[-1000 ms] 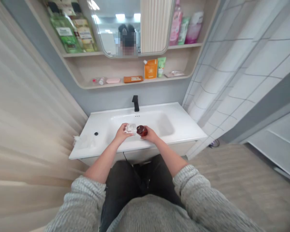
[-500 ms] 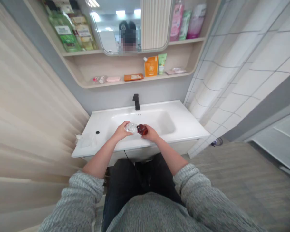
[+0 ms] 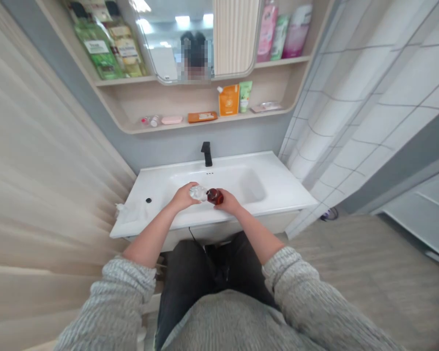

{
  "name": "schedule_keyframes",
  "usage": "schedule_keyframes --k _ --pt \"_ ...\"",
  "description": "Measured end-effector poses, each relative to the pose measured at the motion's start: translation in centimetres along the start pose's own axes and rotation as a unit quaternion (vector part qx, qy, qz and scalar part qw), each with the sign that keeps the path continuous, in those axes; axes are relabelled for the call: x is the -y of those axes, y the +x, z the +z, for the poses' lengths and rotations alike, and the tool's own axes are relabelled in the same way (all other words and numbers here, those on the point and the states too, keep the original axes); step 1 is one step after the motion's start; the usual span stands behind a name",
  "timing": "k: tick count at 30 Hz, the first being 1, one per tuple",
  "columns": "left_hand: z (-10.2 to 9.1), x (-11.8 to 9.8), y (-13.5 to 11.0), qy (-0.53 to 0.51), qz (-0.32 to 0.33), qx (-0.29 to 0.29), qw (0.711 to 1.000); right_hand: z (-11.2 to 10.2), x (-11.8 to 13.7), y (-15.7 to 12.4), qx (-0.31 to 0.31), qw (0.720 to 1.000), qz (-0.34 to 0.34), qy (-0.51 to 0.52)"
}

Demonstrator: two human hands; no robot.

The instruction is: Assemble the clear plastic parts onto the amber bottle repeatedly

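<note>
Over the front of the white sink (image 3: 254,187), my left hand (image 3: 183,196) is closed around a clear, see-through container (image 3: 198,193), whose exact kind is hard to make out. My right hand (image 3: 228,201) grips a dark red-brown bottle (image 3: 215,196) from its right side. The bottle is tilted, its neck pointing left at the clear container. Mouth and container meet or nearly meet; I cannot tell whether they touch. A small round black piece (image 3: 148,200) lies on the counter left of my hands.
Behind the basin stands a black faucet (image 3: 207,154). Above it, a wall shelf (image 3: 131,127) carries an orange pouch (image 3: 229,100), a green tube (image 3: 245,96) and a pink soap bar (image 3: 171,120). A crumpled clear plastic bag (image 3: 129,212) lies at the counter's left end, beside a curtain (image 3: 58,170).
Both hands keep almost the same place and hold the same things. The view has shifted very slightly.
</note>
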State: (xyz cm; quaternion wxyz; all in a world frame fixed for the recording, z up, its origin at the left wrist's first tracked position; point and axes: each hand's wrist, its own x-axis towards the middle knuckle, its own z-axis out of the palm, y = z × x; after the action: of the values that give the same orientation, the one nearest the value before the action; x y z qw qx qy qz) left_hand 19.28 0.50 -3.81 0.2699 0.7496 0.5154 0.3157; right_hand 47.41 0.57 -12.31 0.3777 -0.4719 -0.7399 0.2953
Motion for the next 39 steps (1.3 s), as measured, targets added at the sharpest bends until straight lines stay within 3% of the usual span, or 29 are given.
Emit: schedule_keyframes --k 25,39 --pt "-1.2 -1.4 0.3 0.151 0.061 0.026 0.986 0.1 -0.1 0.0 0.006 1.000 -0.006 0.002" --pt "-1.7 -1.9 0.3 0.174 0.074 0.036 0.981 -0.1 0.3 0.0 0.010 1.000 0.003 0.000"
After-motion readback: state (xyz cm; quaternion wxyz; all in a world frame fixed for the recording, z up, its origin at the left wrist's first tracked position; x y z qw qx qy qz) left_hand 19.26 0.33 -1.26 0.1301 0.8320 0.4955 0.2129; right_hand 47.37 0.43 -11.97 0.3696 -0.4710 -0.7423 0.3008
